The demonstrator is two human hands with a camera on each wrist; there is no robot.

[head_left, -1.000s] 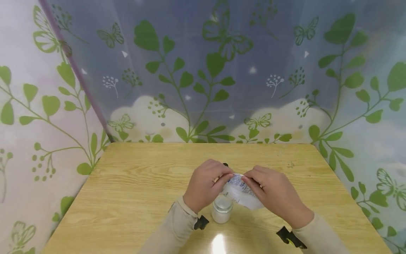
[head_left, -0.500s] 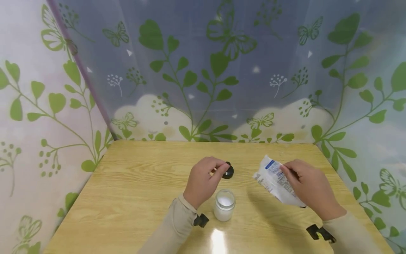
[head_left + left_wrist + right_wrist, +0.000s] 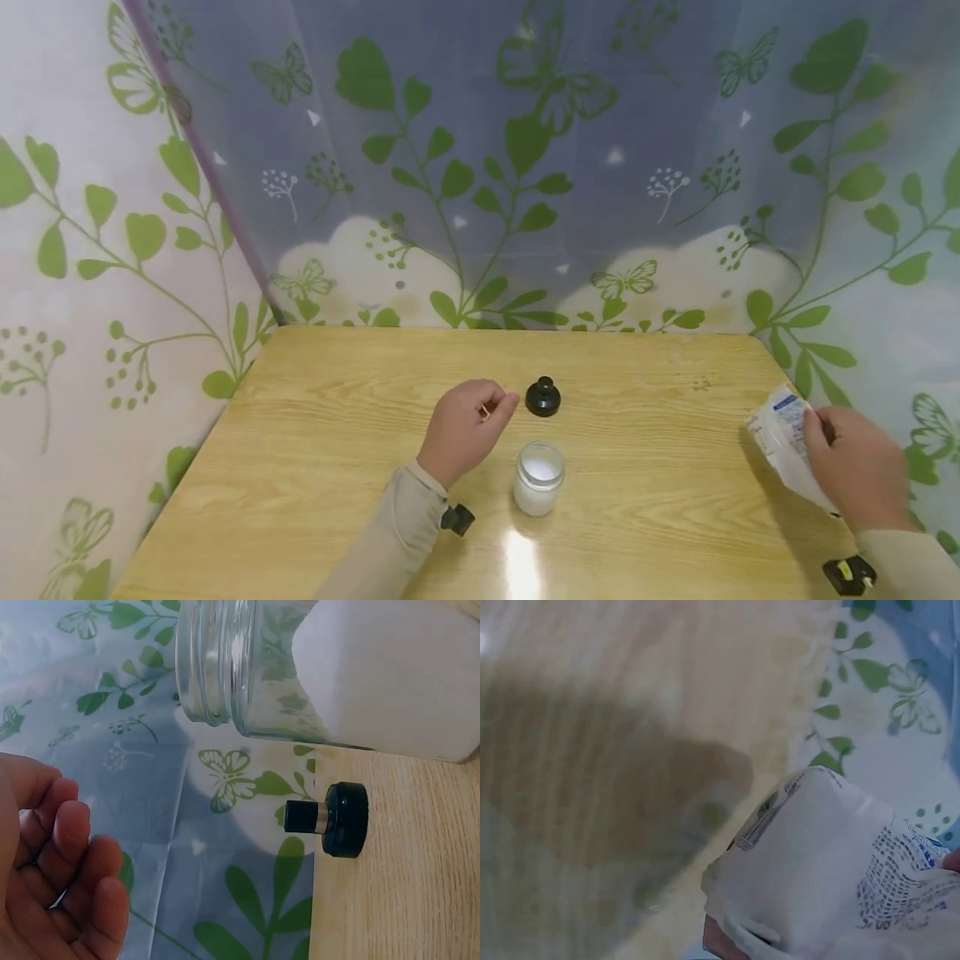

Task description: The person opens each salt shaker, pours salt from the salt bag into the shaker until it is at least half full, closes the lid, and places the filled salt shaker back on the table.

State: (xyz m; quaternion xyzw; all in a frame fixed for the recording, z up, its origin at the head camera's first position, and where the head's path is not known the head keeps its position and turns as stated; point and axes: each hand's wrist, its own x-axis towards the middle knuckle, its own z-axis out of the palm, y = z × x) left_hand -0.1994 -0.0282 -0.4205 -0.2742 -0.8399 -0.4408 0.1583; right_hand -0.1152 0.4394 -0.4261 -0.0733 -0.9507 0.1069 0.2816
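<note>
A glass jar (image 3: 538, 479) part filled with something white stands upright, uncapped, on the table; its threaded mouth (image 3: 206, 664) shows in the left wrist view. Behind it sits a black knobbed lid (image 3: 543, 397). My left hand (image 3: 467, 429) hovers left of the lid and jar, its fingers loosely curled, and I see nothing in it. Over at the table's right edge my right hand (image 3: 862, 467) grips a white printed packet (image 3: 783, 437), crumpled, with blue and dark lettering. Close up in the right wrist view, the packet (image 3: 802, 862) hides most of that hand.
The wooden table (image 3: 360, 375) backs onto a patterned curtain (image 3: 480, 167) with leaves and butterflies, and similar cloth hangs at both sides. Black wrist straps (image 3: 457, 519) sit at the sleeve cuffs.
Both hands held the packet over the jar a second ago. The left hand has let go and drifted slightly left; the right hand has carried the packet to the far right.
</note>
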